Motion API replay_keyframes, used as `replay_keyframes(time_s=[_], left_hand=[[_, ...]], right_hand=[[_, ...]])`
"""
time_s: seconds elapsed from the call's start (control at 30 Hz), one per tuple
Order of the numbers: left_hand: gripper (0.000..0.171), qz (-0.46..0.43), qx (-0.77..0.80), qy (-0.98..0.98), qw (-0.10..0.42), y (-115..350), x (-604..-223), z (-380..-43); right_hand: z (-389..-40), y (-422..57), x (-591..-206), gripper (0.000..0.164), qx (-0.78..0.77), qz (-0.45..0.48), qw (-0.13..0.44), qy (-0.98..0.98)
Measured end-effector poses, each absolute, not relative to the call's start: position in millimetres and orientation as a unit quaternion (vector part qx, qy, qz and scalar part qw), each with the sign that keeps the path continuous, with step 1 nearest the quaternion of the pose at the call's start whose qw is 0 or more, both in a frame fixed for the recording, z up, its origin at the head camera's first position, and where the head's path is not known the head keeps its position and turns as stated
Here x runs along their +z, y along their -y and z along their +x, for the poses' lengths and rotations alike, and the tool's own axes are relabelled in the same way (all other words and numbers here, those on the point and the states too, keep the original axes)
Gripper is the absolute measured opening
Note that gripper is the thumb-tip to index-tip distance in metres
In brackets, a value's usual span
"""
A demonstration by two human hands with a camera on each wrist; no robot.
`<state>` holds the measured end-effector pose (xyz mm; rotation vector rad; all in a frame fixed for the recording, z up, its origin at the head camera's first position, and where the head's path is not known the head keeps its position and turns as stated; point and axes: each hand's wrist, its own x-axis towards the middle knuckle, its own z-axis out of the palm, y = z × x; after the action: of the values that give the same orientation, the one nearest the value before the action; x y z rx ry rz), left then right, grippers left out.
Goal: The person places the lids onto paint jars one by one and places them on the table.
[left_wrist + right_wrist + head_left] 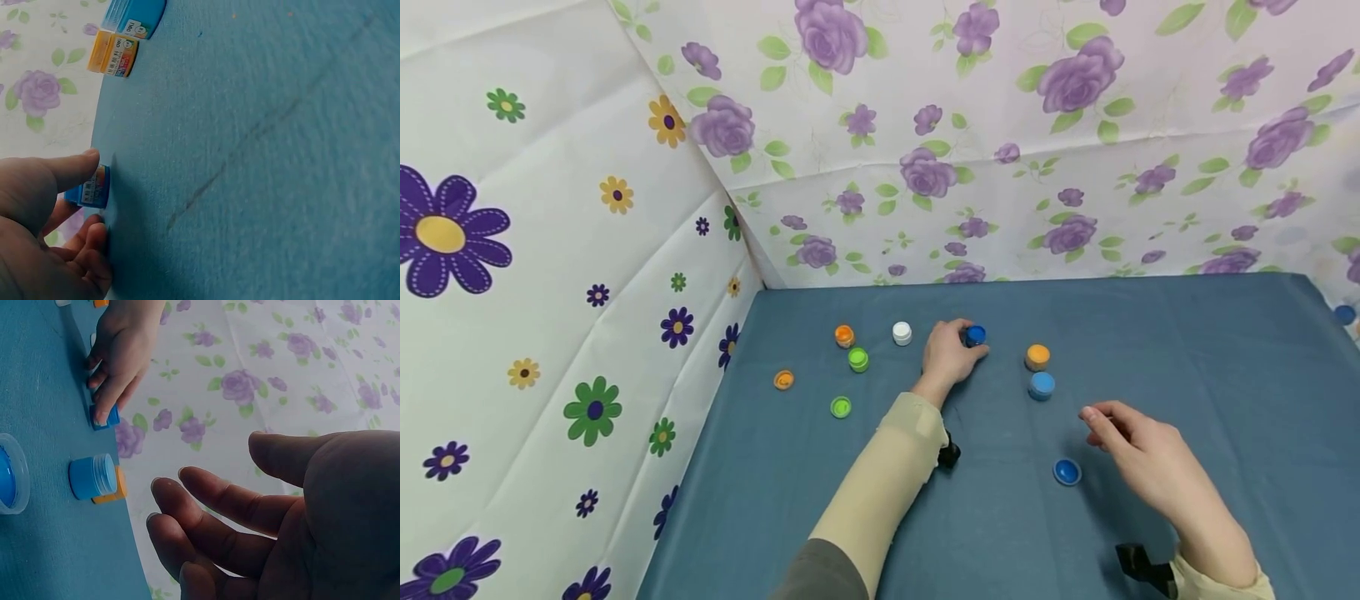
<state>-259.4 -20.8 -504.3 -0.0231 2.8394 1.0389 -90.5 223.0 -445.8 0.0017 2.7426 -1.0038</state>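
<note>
My left hand point(950, 354) reaches to the far side of the table and holds a small dark blue paint jar point(975, 335) between thumb and fingers. In the left wrist view the thumb lies along one side of that blue jar point(94, 187), whose label shows. My right hand point(1150, 454) hovers above the cloth with loosely bent fingers and nothing in them. Closest to it lies a blue jar lid point(1067, 472), inner side up. A light blue jar point(1041, 386) and a yellow-orange jar point(1037, 357) stand between the two hands.
Left of my left hand stand a white jar point(902, 333), an orange jar point(844, 336) and a green jar point(858, 360). An orange lid point(784, 380) and a green lid point(841, 407) lie nearer. Flowered sheets point(925, 225) hang behind and left of the blue-grey tablecloth point(760, 500).
</note>
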Motion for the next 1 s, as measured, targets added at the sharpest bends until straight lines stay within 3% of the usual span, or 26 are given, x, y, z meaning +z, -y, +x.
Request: replay_keyframes(time_s=[0.57, 0.77, 1.0], left_hand=[[0.040, -0.048, 0.417, -0.907, 0.029, 20, -506, -257], [0.037, -0.016, 0.513, -0.858, -0.021, 24, -498, -241], [0.040, 0.035, 0.588, -0.807, -0.046, 38, -485, -207]], right_hand=[[-90, -217, -452, 0.065, -0.334, -0.010, 0.111, -0.936], [-91, -214, -453, 0.069, -0.334, -0.014, 0.131, -0.933], [-89, -211, -454, 0.069, -0.335, -0.011, 0.139, -0.932]])
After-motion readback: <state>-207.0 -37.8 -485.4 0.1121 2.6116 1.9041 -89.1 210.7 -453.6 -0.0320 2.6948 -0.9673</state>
